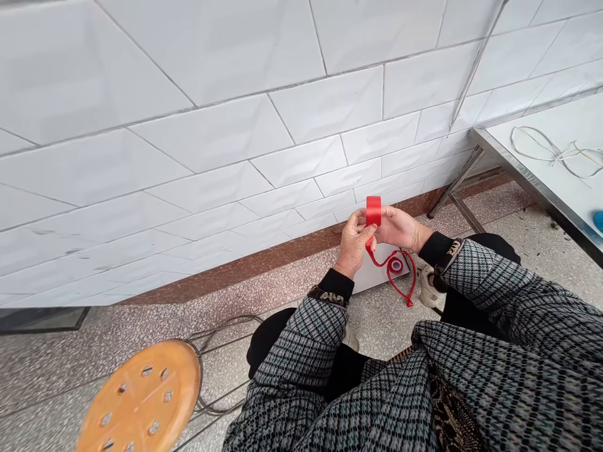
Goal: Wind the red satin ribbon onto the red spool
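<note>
A flat, shiny band of red ribbon (374, 207) stands upright between my two hands, low in front of the wall. My left hand (354, 243) pinches its lower part, the thumb pressed on the front. My right hand (400, 227) meets it from the other side, palm partly turned up; its fingers reach behind the ribbon and are partly hidden. From below the hands a thin red cord (413, 276) hangs in a loop with a knot at its low end. Behind it, a small red roll (396, 266) rests on a white flat surface (374, 271) near the floor.
An orange round stool (146, 395) with holes is at lower left, with dark cable (221, 326) coiled beside it. On the right stands a metal-edged table (541, 135) with loose white strands (556, 154) and a blue object (598, 220). White tiled wall (211, 144) rises ahead.
</note>
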Tool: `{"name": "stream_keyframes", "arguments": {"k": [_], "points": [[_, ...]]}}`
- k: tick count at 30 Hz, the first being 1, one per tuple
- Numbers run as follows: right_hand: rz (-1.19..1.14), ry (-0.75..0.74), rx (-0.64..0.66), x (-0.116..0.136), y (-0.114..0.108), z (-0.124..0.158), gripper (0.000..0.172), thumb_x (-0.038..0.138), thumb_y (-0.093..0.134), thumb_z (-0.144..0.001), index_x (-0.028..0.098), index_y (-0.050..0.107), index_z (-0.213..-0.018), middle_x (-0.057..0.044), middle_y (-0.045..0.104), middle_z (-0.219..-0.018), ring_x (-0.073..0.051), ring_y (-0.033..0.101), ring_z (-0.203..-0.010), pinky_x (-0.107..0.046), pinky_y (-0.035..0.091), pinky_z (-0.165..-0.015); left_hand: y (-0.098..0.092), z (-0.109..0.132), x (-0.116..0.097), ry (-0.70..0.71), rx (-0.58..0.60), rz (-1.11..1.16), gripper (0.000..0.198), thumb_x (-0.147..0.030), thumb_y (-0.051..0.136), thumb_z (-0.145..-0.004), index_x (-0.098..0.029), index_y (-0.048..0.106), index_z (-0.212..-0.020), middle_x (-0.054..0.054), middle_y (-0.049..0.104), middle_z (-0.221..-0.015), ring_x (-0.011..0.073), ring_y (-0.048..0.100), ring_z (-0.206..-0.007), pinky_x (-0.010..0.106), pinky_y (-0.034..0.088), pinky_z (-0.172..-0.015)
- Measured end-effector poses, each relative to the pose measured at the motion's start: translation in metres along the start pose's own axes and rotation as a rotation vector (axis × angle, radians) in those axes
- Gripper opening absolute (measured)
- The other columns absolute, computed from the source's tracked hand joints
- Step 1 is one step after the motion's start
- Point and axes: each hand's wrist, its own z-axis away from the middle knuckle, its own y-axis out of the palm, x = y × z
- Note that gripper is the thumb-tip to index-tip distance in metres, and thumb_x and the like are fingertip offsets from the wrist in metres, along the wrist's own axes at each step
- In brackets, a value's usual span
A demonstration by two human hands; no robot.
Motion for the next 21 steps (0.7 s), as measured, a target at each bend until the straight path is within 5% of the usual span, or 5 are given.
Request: {"name": "stream_keyframes", "arguments": {"k": [7, 13, 17, 21], "points": [[0.447, -0.257, 0.006, 0.028, -0.002, 0.015, 0.049, 0.015, 0.079, -0.074, 0.026, 0.073, -0.121, -0.004, 0.078, -0.122, -0.022, 0.069, -0.103, -0.035, 0.058, -0.092, -0.008, 0.01, -0.015, -0.133, 0.103, 0.086, 0.058, -0.045, 0.095, -0.072, -0.021, 0.061, -0.113, -0.007, 0.067, -0.071, 0.0043, 0.046, -0.037, 0.022, 0.028, -0.041], [1.011, -0.45, -0.028, 0.046, -0.01, 0.019, 0.037, 0.007, 0.076, -0.067, 0.023, 0.079, -0.1, -0.002, 0.071, -0.094, -0.023, 0.06, -0.094, -0.034, 0.052, -0.089, -0.008, 0.023, -0.014, -0.198, 0.087, 0.1, 0.058, -0.043, 0.096, -0.072, -0.02, 0.064, -0.114, -0.005, 0.067, -0.075, 0.0042, 0.045, -0.04, 0.023, 0.029, -0.042], [1.028, -0.418, -0.056, 0.051, -0.011, 0.023, 0.037, 0.007, 0.07, -0.068, 0.02, 0.077, -0.103, 0.0, 0.07, -0.091, -0.019, 0.059, -0.084, -0.03, 0.048, -0.083, -0.006, 0.025, -0.013, -0.15, -0.03, 0.149, 0.049, -0.044, 0.096, -0.072, -0.019, 0.065, -0.101, -0.008, 0.056, -0.063, 0.0055, 0.046, -0.044, 0.022, 0.03, -0.047], [0.919, -0.36, -0.039, 0.058, -0.012, 0.028, 0.035, 0.014, 0.071, -0.071, 0.02, 0.074, -0.105, 0.002, 0.069, -0.087, -0.015, 0.056, -0.076, -0.027, 0.045, -0.073, -0.009, 0.025, -0.019, -0.143, -0.005, 0.184, 0.048, -0.046, 0.1, -0.065, -0.018, 0.062, -0.077, -0.003, 0.058, -0.062, 0.009, 0.054, -0.057, 0.023, 0.042, -0.06]]}}
